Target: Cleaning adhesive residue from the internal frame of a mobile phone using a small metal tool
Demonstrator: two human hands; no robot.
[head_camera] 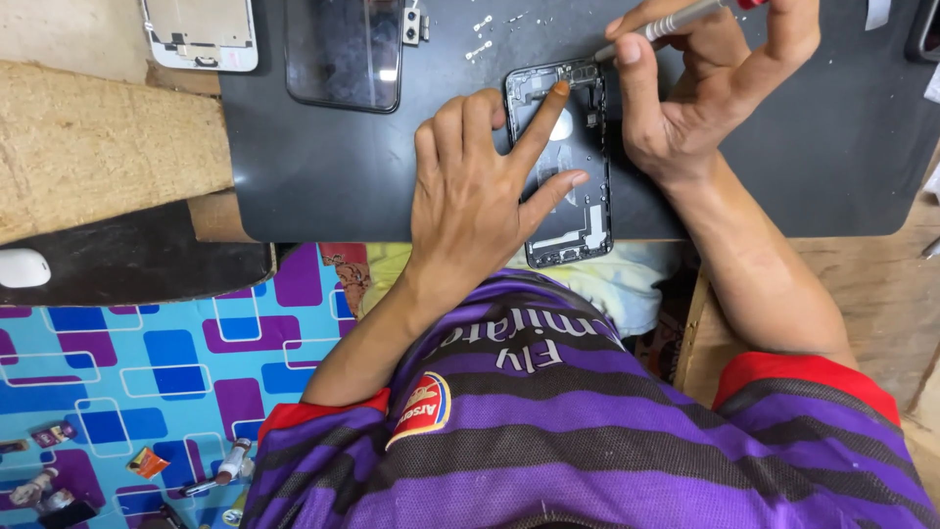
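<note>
Head view first and only: an opened smartphone housing (563, 167), a dark rounded rectangle with its inner frame, small metal parts and a pale round patch exposed, lies on a smooth matte black work mat (313, 176) that covers the bench, its lower end reaching the mat's near edge. The left hand (470, 196) lies flat on the housing's left side, fingers spread and loose, clasping nothing; its index fingertip presses near the top of the shell and the thumb rests across the middle. The right hand (685, 88) is pinched around a slim screwdriver (658, 24) with a grey metal shaft and a red end, its tip set at the housing's upper right corner. Tiny silvery screws (482, 37) lie scattered on the mat just above the housing. Further left on the mat sits a glossy black screen panel (343, 49), and beyond the mat's edge a white phone frame (201, 31). A rough chipboard slab (98, 142) lies to the left. Below, a cloth patterned with blue and purple rounded squares (147, 362) spreads out, with small bits on it too small to tell.
</note>
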